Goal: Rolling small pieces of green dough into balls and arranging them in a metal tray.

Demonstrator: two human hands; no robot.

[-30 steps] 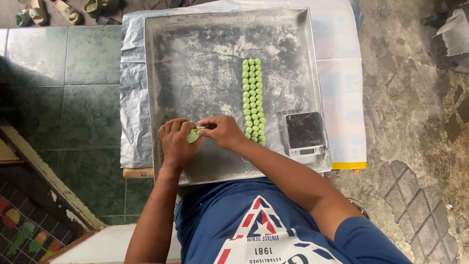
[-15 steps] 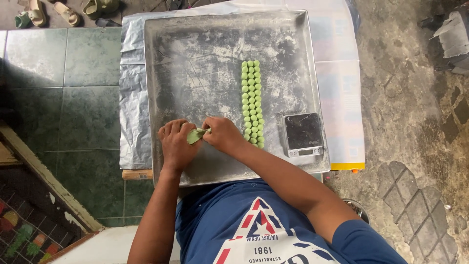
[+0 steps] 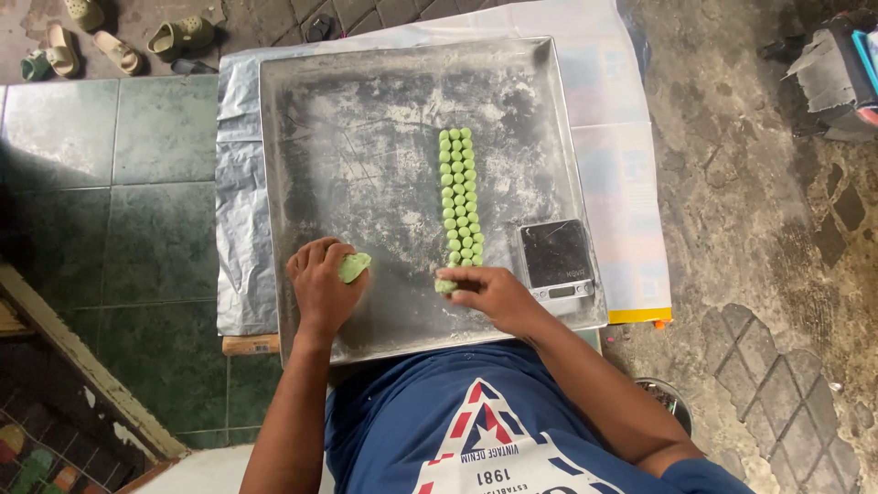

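A large floured metal tray [image 3: 366,119] lies in front of me. On it several small green dough balls [image 3: 459,192] form tight rows running away from me. My left hand [image 3: 322,291] is closed around a lump of green dough [image 3: 353,267] at the tray's near left. My right hand [image 3: 489,295] pinches one small green dough ball [image 3: 445,286] and holds it on the tray at the near end of the rows.
A small digital scale [image 3: 556,260] sits on the tray's near right corner. Foil [image 3: 240,201] and printed paper [image 3: 622,183] lie under the tray. Sandals [image 3: 119,41] lie on the floor at the far left; a grey box [image 3: 837,78] stands at the far right.
My hands were together at the tray's near edge, working the dough lump. They have parted: the right hand moved right with a small piece to the end of the rows, the left kept the lump.
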